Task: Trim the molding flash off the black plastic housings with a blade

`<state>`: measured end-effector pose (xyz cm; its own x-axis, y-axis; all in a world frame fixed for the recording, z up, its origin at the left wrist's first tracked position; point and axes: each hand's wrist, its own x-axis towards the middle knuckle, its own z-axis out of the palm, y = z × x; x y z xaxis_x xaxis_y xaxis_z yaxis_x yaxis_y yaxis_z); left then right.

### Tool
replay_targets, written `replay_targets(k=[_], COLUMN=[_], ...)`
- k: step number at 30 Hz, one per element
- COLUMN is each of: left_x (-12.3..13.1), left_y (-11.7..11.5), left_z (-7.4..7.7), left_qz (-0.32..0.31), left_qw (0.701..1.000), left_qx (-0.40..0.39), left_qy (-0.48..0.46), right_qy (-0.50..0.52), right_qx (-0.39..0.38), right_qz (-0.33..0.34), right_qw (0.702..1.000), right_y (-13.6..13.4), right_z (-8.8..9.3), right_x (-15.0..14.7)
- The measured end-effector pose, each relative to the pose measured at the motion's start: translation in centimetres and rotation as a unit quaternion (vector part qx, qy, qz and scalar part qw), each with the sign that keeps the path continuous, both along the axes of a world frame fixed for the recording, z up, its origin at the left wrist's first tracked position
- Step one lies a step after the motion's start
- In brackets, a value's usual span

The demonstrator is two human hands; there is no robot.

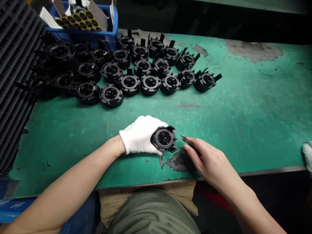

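Note:
In a white glove, my left hand (142,135) grips a round black plastic housing (164,139), its ribbed face turned up and its tabs pointing right. Just right of it, my bare right hand (203,157) is closed around a craft knife (191,145). The knife's pointed blade aims up and left at the housing, with a small gap between them. Fingers of my right hand cover most of the handle. Beyond my hands, several similar black housings (150,83) stand in rows on the green table mat (243,107).
A blue bin (104,37) at the back left holds cardboard and a sheet of round black stickers (79,22). Dark ribbed trays (17,71) rise along the left edge. Worn grey patches mark the mat. A white object (307,156), partly cut off, is at the right edge.

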<state>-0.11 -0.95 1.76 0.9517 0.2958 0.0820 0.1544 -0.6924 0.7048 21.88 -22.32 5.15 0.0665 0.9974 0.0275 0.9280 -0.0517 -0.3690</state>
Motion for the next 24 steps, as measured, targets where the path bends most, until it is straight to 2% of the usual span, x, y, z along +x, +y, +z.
replay_targets(k=[5,10,13,16,20,22,24], left_x=[-0.5,-1.5,-1.7,-1.6,-1.5,-1.4,-1.3], left_y=[0.4,0.5,0.8,1.2,1.7,1.7,1.7], left_z=[-0.5,-0.2,-0.1,-0.3,-0.6,-0.6,-0.5], left_qz=[0.008,0.128,0.178,0.244,0.342,0.353,0.345], left_qw=[0.997,0.971,0.955,0.924,0.874,0.873,0.888], left_qx=[-0.054,-0.156,-0.185,-0.207,-0.230,-0.229,-0.210], left_qy=[-0.051,-0.127,-0.147,-0.209,-0.256,-0.247,-0.221], right_qy=[-0.056,-0.113,-0.084,-0.020,-0.006,-0.011,-0.002], right_qx=[0.036,0.072,0.114,0.142,0.118,0.107,0.101], right_qz=[-0.014,-0.019,-0.017,0.006,0.051,0.067,0.067], right_qw=[0.998,0.991,0.990,0.990,0.992,0.992,0.993], right_y=[0.7,0.8,0.8,1.2,2.5,3.1,3.6], right_z=[-1.4,-2.3,-2.3,-2.0,-2.0,-2.2,-2.3], right_x=[1.3,1.7,1.0,-0.3,-1.8,-2.2,-2.6])
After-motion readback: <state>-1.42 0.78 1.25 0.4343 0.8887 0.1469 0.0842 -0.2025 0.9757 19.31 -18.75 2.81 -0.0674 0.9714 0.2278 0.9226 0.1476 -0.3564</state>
